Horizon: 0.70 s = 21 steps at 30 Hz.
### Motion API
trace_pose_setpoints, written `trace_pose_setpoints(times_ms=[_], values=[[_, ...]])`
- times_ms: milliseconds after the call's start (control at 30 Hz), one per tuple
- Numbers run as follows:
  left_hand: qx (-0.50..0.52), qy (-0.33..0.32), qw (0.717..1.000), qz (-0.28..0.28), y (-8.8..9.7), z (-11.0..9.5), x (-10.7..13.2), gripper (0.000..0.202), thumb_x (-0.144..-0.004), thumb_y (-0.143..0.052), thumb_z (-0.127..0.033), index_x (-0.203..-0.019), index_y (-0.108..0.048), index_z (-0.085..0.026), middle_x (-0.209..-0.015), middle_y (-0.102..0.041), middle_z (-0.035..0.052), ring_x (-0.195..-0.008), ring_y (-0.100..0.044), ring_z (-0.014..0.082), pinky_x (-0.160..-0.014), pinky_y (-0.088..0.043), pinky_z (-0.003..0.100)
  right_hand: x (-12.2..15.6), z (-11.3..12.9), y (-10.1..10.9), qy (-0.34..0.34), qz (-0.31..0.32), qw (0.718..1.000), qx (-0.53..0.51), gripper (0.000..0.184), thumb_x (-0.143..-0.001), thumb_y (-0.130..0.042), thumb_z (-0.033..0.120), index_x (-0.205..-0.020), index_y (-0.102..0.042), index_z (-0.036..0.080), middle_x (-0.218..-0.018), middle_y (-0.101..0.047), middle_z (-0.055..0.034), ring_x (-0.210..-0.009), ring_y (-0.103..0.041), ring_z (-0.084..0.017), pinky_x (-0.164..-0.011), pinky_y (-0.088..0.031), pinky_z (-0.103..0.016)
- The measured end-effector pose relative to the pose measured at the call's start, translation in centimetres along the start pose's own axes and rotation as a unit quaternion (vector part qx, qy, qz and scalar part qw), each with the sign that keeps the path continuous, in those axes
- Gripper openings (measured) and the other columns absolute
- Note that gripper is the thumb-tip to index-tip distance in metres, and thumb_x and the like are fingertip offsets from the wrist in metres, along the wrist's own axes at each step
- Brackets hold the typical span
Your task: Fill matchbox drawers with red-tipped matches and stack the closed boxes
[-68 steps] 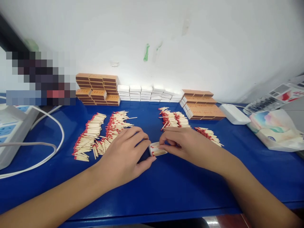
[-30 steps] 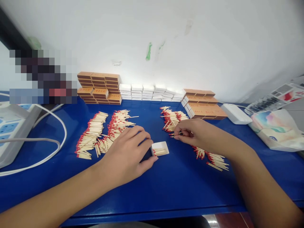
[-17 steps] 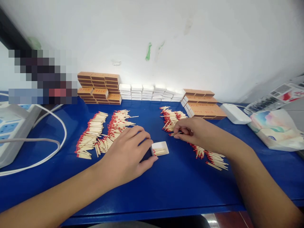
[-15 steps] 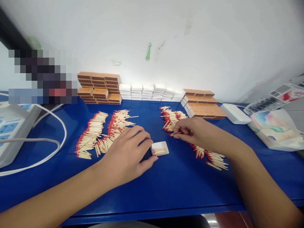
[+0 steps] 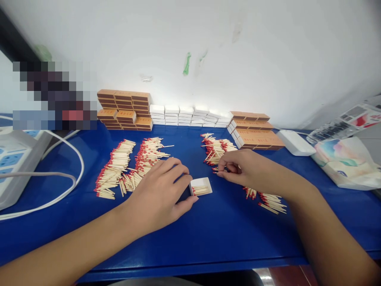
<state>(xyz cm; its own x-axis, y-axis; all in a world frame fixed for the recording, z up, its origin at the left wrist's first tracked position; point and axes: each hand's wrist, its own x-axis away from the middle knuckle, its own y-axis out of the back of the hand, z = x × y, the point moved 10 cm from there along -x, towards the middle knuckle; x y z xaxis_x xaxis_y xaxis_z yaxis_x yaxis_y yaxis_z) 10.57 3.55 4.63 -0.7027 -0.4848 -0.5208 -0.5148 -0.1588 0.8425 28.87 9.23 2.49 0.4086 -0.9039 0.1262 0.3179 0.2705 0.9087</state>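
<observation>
My left hand (image 5: 166,188) grips the left end of a small white matchbox tray (image 5: 208,183) between thumb and fingers. Several red-tipped matches (image 5: 200,190) lie inside it, heads to the left. To the right of the tray, my right hand (image 5: 238,169) is closed in a pinch, with match heads (image 5: 215,170) showing at its fingertips. Just behind it spreads a heap of matches (image 5: 216,151), and more matches (image 5: 270,202) lie under and in front of the wrist. On the left are two long rows of matches, an outer row (image 5: 116,167) and an inner row (image 5: 145,157).
Along the wall stand brown matchboxes (image 5: 125,104), stacked white trays (image 5: 184,116) and more brown matchboxes (image 5: 258,137). A power strip (image 5: 18,167) with white cables sits at left. At right are a white adapter (image 5: 296,143), a tissue pack (image 5: 342,163) and a plastic bottle (image 5: 333,129).
My right hand has shifted slightly toward me, its pinching fingertips still by the near edge of the right heap. My left hand and the tray stay in place.
</observation>
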Motion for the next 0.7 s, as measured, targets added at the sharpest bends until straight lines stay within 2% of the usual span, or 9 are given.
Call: trace_pose_setpoints(times_ms=[233,400,700], values=[[0.003,-0.002,1.000,0.000,-0.05,0.01,0.02,0.022,-0.103,-0.074,-0.036,-0.108,-0.075,-0.014,-0.111,-0.078,0.0109,-0.114,-0.069,0.0319,-0.102,-0.061,0.053,-0.12,-0.55,-0.01,-0.010,0.004,1.000,-0.001,0.022,-0.100,-0.064,0.041,-0.087,-0.072,0.024,-0.067,-0.063,0.0016,-0.058,-0.052,-0.015,-0.057,-0.035,-0.030],[0.004,-0.001,1.000,0.002,-0.08,0.00,0.00,0.022,-0.103,-0.074,-0.036,-0.109,-0.075,-0.015,-0.112,-0.078,0.0107,-0.115,-0.069,0.0320,-0.104,-0.061,0.053,-0.05,-0.58,0.15,0.010,-0.012,1.000,0.000,0.021,-0.102,-0.065,0.042,-0.095,-0.075,0.025,-0.071,-0.064,0.0015,-0.061,-0.052,-0.016,-0.060,-0.036,-0.030],[0.002,-0.004,1.000,0.002,-0.07,-0.11,-0.05,0.022,-0.102,-0.074,-0.036,-0.108,-0.075,-0.015,-0.111,-0.078,0.0108,-0.114,-0.069,0.0319,-0.103,-0.061,0.053,-0.09,-0.30,0.35,0.029,-0.023,0.999,-0.007,0.023,-0.103,-0.065,0.045,-0.098,-0.076,0.025,-0.072,-0.062,0.0012,-0.063,-0.051,-0.017,-0.061,-0.035,-0.030]])
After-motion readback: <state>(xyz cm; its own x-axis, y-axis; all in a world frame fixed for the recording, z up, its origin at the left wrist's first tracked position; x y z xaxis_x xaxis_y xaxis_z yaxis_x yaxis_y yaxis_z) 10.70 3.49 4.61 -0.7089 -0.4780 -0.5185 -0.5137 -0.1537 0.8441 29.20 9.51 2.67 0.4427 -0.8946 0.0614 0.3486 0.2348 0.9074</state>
